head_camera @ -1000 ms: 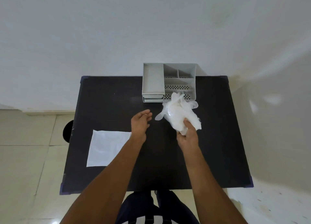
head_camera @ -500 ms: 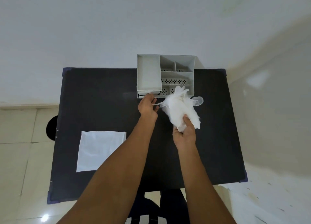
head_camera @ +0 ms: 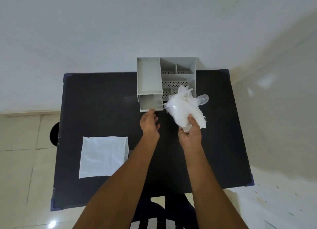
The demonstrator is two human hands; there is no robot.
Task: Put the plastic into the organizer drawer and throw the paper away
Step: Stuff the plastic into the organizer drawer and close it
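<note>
Item 1, drawer (head_camera: 151, 103): pale grey, rigid, smooth-walled tray, sitting pulled out from the lower left of the organizer (head_camera: 166, 77) just above frame centre. The left hand (head_camera: 149, 124) is touching its front lip with the fingertips, fingers loosely curled; whether they are pinching the lip or only resting on it cannot be told.

Item 2, plastic (head_camera: 184, 109): white, translucent, crumpled film, bunched into a loose puff with one inflated lobe sticking out to the right. It is hanging in the air right of the drawer, overlapping the organizer's perforated front compartments. The right hand (head_camera: 190, 134) is gripping its lower end, thumb pressed over the bundle.

Handling note: the bundle is looking wider than the drawer opening, so squeezing it tighter and feeding it in from above while the left hand is steadying the tray would likely serve best; springy film may puff back up and block closing.

Item 3, paper (head_camera: 103, 156): flat, white, roughly square sheet, faintly creased, lying on the matte black table (head_camera: 96, 108) at lower left of centre, untouched.
</note>
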